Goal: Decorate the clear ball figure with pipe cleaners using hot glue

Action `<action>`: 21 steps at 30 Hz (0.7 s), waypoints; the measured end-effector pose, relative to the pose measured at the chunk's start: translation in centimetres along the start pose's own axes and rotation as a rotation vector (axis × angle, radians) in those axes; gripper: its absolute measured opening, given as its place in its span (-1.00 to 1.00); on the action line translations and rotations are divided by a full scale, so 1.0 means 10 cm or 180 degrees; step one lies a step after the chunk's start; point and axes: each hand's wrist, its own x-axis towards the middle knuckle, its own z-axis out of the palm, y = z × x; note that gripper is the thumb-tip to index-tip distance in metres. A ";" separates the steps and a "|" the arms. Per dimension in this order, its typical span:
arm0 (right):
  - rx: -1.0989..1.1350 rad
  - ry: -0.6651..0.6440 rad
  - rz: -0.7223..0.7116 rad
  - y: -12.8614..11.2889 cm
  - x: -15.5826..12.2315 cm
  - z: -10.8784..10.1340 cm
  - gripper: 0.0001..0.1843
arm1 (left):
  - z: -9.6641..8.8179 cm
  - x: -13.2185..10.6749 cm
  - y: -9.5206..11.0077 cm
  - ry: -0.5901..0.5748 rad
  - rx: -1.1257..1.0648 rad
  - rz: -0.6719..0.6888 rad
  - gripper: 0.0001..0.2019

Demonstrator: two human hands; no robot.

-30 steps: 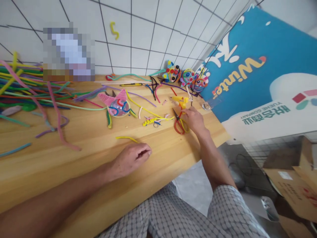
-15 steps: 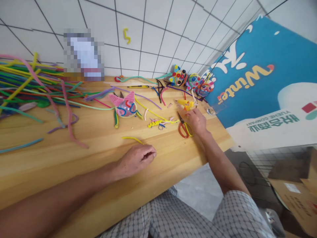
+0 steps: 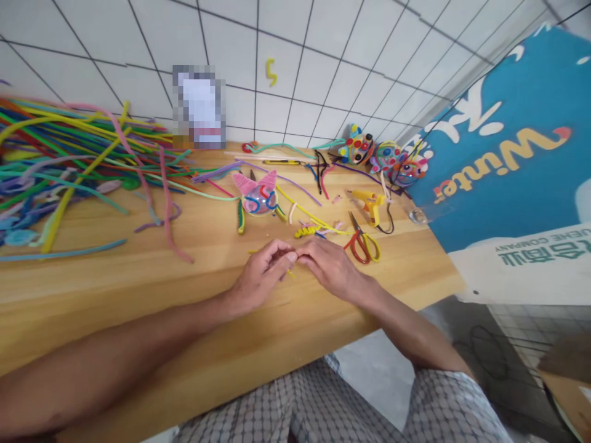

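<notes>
My left hand [image 3: 261,272] and my right hand [image 3: 329,266] meet fingertip to fingertip over the wooden table [image 3: 138,289]. Both pinch a short yellow pipe cleaner [image 3: 290,271], of which only small bits show between and under the fingers. Red-handled scissors [image 3: 361,243] lie just right of my right hand, apart from it. A yellow glue gun [image 3: 370,201] rests behind the scissors. A coiled yellow pipe cleaner [image 3: 307,231] lies just beyond my fingers.
A big heap of coloured pipe cleaners [image 3: 69,160] covers the left back of the table. A pink-eared craft ball [image 3: 258,195] sits mid-table; three decorated balls [image 3: 383,157] stand by the wall. A blue poster [image 3: 508,160] leans at the right edge.
My right hand left the scissors and came left to meet my left hand. My left hand lifted and took up the yellow pipe cleaner. The view shifted left.
</notes>
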 end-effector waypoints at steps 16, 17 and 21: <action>0.0407 0.0483 0.0774 -0.06 0.39 -0.20 -0.85 | -0.19 0.22 0.32 0.0396 0.1076 0.0869 -0.77; 0.0378 0.0491 0.0803 -0.06 0.43 -0.24 -0.85 | -0.21 0.22 0.36 0.0397 0.1301 0.1051 -0.82; 0.0520 0.0514 0.0950 -0.13 0.56 -0.35 -0.84 | -0.32 0.26 0.52 0.0613 0.2001 0.1561 -0.82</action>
